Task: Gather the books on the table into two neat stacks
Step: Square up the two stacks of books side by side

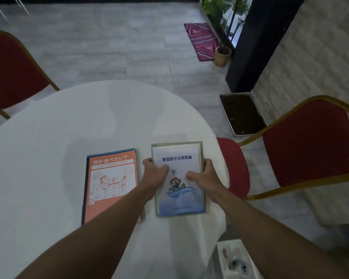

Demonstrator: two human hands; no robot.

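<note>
Two stacks of books lie side by side on the round white table (73, 121). The left stack (111, 184) has an orange cover with a cartoon drawing on top and a blue book edge showing beneath it. The right stack (178, 164) has a white and blue booklet on top of a larger grey-green book, with a paler edge behind. My left hand (154, 175) grips the right stack's left side, thumb on the cover. My right hand (205, 176) grips its right side the same way. My left forearm crosses the orange book's lower right corner.
Red padded chairs with gold frames stand at the left (10, 71) and right (314, 143), and a red seat (235, 168) is tucked under the table's right edge. A dark tray (242, 115), a potted plant (223, 55) and a pink rug (203, 41) are on the floor. A white box (236, 260) sits lower right.
</note>
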